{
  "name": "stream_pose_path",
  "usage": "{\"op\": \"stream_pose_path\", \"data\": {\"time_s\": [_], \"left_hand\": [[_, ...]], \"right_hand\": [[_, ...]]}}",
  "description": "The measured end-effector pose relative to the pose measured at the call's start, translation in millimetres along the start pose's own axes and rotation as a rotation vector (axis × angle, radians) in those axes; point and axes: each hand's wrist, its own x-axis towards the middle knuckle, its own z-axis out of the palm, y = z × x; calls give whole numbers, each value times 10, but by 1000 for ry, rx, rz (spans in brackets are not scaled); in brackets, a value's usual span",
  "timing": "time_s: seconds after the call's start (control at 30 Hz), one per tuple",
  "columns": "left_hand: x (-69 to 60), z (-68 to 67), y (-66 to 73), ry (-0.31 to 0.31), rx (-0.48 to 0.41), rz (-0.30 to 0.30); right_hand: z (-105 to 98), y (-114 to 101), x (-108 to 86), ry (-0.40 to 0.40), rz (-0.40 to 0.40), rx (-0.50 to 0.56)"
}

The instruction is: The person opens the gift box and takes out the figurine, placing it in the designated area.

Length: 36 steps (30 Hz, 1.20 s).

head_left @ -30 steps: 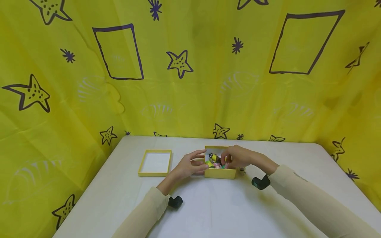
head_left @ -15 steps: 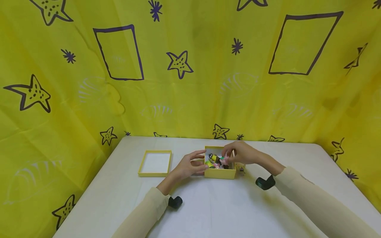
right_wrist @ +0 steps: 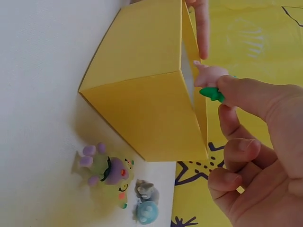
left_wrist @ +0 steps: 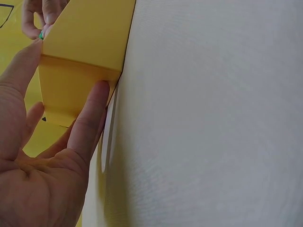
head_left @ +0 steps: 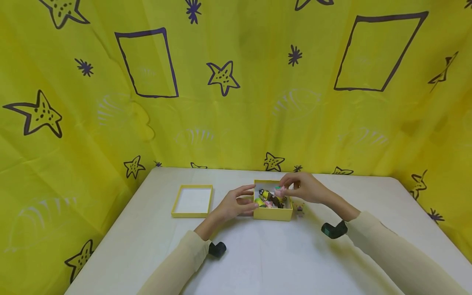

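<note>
A yellow box point(head_left: 273, 214) with its top uncovered stands on the table in the head view. Inside lie several small toy figurines, among them a yellow one with goggles point(head_left: 264, 194). Above the box's right part, my right hand point(head_left: 309, 189) pinches a small pink figurine point(right_wrist: 213, 75) with a green part point(right_wrist: 211, 93) between thumb and fingertips. My left hand point(head_left: 230, 206) rests against the box's left side, its fingers fairly straight. The left wrist view has these fingertips touching the box wall point(left_wrist: 71, 90), with the thumb at the rim.
Left of the box lies a yellow-edged lid point(head_left: 191, 215) with a white inside. By the box's right side is a green and purple figurine point(right_wrist: 111, 170), with a teal and grey one point(right_wrist: 147, 212) near it. A yellow patterned curtain point(head_left: 250, 123) hangs behind the table.
My right hand, earlier reaching into the box, has risen and shifted right with the pink figurine. The figurine beside the box shows more fully. My left hand stays put.
</note>
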Motion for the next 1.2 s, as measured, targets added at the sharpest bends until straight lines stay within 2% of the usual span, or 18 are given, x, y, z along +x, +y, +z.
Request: {"op": "stream_pose_path", "data": {"time_s": [0.27, 0.77, 1.03, 1.2], "left_hand": [[12, 1, -14, -9, -13, -2], [7, 1, -23, -5, -14, -20], [16, -5, -39, -5, -13, -29], [19, -8, -42, 1, 3, -28]], "right_hand": [[15, 18, -44, 79, 26, 36], [29, 63, -145, 164, 76, 74], [-18, 131, -292, 222, 69, 72], [-60, 168, -412, 265, 99, 45]]}}
